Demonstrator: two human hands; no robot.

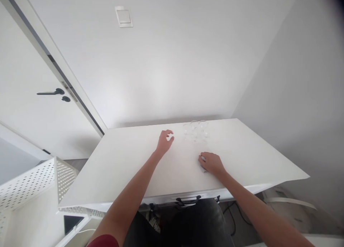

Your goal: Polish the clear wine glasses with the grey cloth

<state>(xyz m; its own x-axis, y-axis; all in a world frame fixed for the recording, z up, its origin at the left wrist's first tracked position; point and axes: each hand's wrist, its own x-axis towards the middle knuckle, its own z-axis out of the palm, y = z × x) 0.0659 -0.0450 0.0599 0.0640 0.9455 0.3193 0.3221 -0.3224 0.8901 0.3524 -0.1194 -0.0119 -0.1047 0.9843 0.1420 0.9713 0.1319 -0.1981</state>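
Several clear glasses [195, 131] stand close together near the back edge of the white table [120, 168]. To the left of them is my left hand [165, 140], its thumb and fingers curved apart with a gap between them. Nothing shows in that gap. My right hand [213, 162] is closed around a small grey thing [203, 159], low over the table in front of the glasses. Part of this thing shows under the fingers and below the hand; its kind cannot be made out.
Behind the table rises a white wall with a light switch [124, 17]. A white door with a black handle [51, 92] is at the left. A perforated white rack [40, 179] stands beside the table's left side. Dark cables [233, 218] lie below the front edge.
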